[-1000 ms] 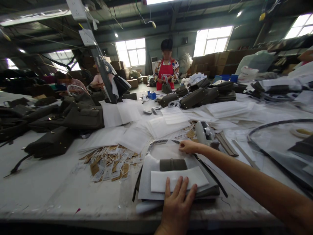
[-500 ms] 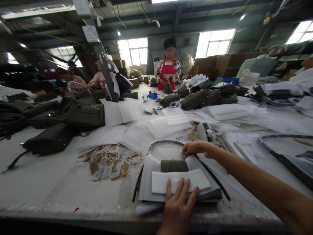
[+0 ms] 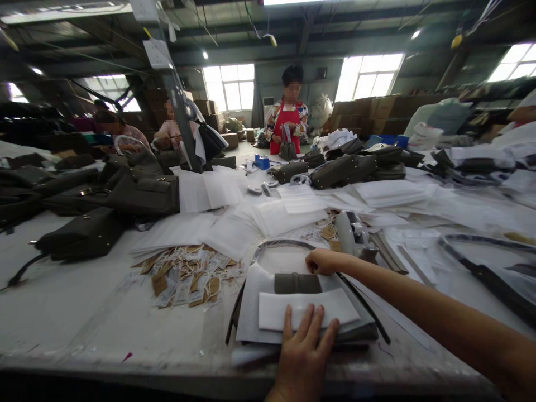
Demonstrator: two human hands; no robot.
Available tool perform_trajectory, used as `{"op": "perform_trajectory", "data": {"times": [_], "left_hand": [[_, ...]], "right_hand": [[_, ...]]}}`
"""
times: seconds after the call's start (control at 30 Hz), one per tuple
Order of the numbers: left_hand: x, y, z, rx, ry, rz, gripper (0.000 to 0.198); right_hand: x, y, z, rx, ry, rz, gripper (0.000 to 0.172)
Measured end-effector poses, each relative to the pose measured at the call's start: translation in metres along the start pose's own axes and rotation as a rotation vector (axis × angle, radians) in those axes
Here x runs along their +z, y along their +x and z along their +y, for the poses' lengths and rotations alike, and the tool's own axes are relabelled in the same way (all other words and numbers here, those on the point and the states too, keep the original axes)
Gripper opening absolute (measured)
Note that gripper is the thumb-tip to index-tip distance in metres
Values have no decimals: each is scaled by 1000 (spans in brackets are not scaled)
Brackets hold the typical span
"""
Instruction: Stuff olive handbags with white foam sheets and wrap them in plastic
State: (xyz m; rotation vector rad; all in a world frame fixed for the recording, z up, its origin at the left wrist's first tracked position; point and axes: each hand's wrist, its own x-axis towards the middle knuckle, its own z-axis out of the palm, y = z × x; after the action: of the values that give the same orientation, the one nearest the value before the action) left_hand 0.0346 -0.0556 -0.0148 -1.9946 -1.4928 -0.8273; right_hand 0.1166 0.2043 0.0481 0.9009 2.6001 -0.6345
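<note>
A dark olive handbag (image 3: 297, 283) lies on the table in front of me, its handle (image 3: 285, 243) wrapped and arching away from me. A thin white sheet (image 3: 251, 312) covers most of the front, leaving the flap bare. Across the lower front rests a white foam pad (image 3: 272, 311). My left hand (image 3: 304, 346) is flat on this pad with its fingers spread. At the top edge, by the right base of the handle, my right hand (image 3: 322, 261) is closed; whatever its fingers grip is hidden.
Paper tags with strings (image 3: 188, 276) are heaped to the left. A grey tape dispenser (image 3: 354, 231) stands behind my right hand. White foam sheets (image 3: 276, 215) and several dark handbags (image 3: 144, 195) cover the far table. Across it, a person in a red apron (image 3: 287, 124) handles a bag.
My right hand has shifted slightly left along the bag's top edge. My left hand stays on the foam pad.
</note>
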Motion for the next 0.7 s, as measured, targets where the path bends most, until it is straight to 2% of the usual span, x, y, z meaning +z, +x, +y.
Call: {"op": "perform_trajectory", "data": {"times": [0.13, 0.3, 0.37, 0.5, 0.6, 0.7], "left_hand": [[-2, 1, 0, 8, -7, -3, 39], [-2, 1, 0, 6, -7, 11, 39], [-1, 1, 0, 5, -6, 14, 39], [-1, 1, 0, 0, -2, 20, 38], [-2, 2, 0, 1, -3, 19, 39], [-4, 3, 0, 8, -6, 5, 41]], "right_hand": [[6, -1, 3, -60, 25, -16, 26], [11, 0, 16, -111, 133, -14, 19], [12, 0, 21, -112, 188, 35, 14], [16, 0, 26, -48, 328, 218, 7], [20, -1, 27, 48, 477, 333, 10], [23, -5, 26, 128, 657, 374, 19]]}}
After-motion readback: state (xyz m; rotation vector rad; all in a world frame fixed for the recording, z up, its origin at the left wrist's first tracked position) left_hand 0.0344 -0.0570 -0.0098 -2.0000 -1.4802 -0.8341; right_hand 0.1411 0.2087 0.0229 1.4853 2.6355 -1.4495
